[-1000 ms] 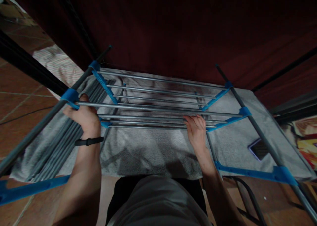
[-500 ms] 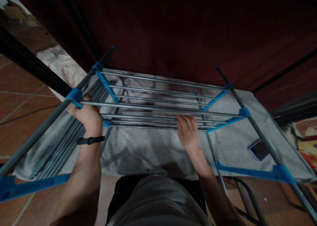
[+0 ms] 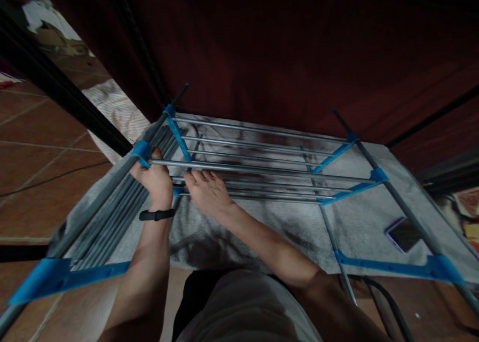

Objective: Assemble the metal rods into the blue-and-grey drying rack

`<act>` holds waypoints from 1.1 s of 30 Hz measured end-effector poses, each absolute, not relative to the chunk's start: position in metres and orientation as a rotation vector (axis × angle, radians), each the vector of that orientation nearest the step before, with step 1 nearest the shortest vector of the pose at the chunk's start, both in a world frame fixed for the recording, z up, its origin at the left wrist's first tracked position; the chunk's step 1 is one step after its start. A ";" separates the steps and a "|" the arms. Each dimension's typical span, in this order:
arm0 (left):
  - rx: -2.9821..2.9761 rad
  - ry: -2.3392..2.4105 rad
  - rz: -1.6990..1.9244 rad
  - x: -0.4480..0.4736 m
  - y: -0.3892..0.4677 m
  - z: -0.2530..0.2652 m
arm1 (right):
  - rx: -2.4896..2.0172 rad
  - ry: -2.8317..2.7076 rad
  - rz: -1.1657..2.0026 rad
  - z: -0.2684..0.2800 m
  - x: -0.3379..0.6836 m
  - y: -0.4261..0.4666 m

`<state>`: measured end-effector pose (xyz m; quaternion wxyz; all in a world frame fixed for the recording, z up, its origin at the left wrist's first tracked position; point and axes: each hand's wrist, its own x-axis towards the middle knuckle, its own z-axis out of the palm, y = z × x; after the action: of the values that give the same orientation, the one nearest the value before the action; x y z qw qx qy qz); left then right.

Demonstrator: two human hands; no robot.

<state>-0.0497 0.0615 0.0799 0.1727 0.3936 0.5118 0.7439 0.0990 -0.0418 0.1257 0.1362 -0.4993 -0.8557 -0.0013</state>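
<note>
A rack of grey metal tubes and blue plastic brackets stands in front of me. My left hand (image 3: 155, 179) is closed round a blue bracket (image 3: 142, 152) on the left upright tube (image 3: 101, 197); its fingertips are partly hidden. Close beside it, my right hand (image 3: 207, 189) has its fingers curled over a thin metal rod (image 3: 262, 184) of the middle shelf, near the left end. Another rod (image 3: 269, 172) passes just above its knuckles. On the right, the rods meet a second blue bracket (image 3: 379, 176) on the other upright.
Several loose grey tubes (image 3: 121, 212) lie on the grey blanket (image 3: 262, 234) at left. A phone (image 3: 404, 233) rests on the blanket at right. Behind the rack hangs a dark red curtain (image 3: 280, 57). A lower blue bracket (image 3: 75, 276) juts out at left.
My right hand has slid left along the rods, from right of the middle to beside my left hand. My left hand keeps its hold on the bracket. The view has shifted slightly.
</note>
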 end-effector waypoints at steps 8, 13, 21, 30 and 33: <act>1.187 1.535 2.084 -0.049 0.047 0.086 | -1.358 -2.644 0.085 0.136 0.081 -0.023; 1.225 1.482 2.056 -0.049 0.026 0.077 | -1.373 -2.685 0.224 0.140 0.082 -0.020; 1.093 1.297 2.008 -0.052 0.018 0.069 | -1.358 -2.673 0.235 0.144 0.083 -0.016; 1.118 1.150 1.995 -0.057 0.016 0.053 | -1.333 -2.684 0.326 0.145 0.088 -0.009; 0.993 1.082 2.044 -0.055 0.019 0.051 | -1.230 -2.675 0.327 0.148 0.089 -0.007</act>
<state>-0.0547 0.0189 0.0511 0.3072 0.3754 0.4093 0.7728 0.0892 -0.0073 0.1481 0.0893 -0.4136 -0.8994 0.1099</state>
